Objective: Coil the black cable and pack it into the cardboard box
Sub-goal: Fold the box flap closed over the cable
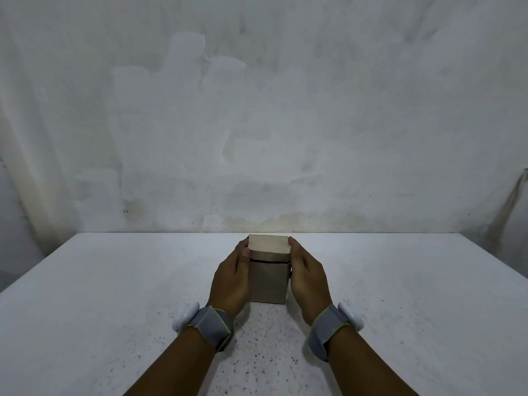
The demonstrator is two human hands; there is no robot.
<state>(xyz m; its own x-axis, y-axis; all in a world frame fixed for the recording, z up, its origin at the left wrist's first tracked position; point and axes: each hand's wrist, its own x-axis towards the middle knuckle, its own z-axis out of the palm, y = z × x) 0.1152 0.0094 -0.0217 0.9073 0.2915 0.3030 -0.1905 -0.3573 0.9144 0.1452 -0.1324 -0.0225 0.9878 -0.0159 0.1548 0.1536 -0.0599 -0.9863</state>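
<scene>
Currently both hands, left hand [233, 277] and right hand [307, 277], clasp the small brown cardboard box [268, 281] by its sides; uneven squeeze may pop its pale lid flap [268, 243] open.

No readable text anywhere, cardboard box [268, 281] faces plain and unprinted, grey wristbands [213, 327] unmarked, white table [114, 295] and wall [257, 110] carrying no labels, numbers or signs
</scene>
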